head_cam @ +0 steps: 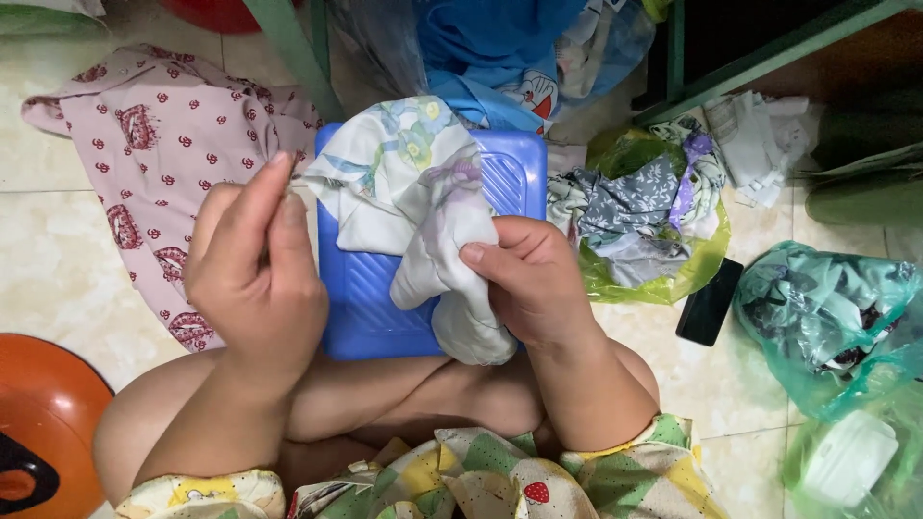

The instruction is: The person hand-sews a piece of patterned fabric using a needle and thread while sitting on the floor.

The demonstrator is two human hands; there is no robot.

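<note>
Apparently mid-stitch, the right hand gripped the bunched pale cloth on the blue board while the left hand pinched something thin (a needle, perhaps), the seam unfinished.

White cloth carried pale floral print in blue, green, yellow, lilac. Ribbed plastic board beneath was solid blue. Garment on floor was pale pink with small dark red motifs. Floor tiles were cream, faintly marbled. Scraps in yellow-green bag were grey, white, purple. Bag further right was translucent teal green. Phone was black. Basin was orange. Person's clothing showed yellow-green argyle with strawberry.
</note>
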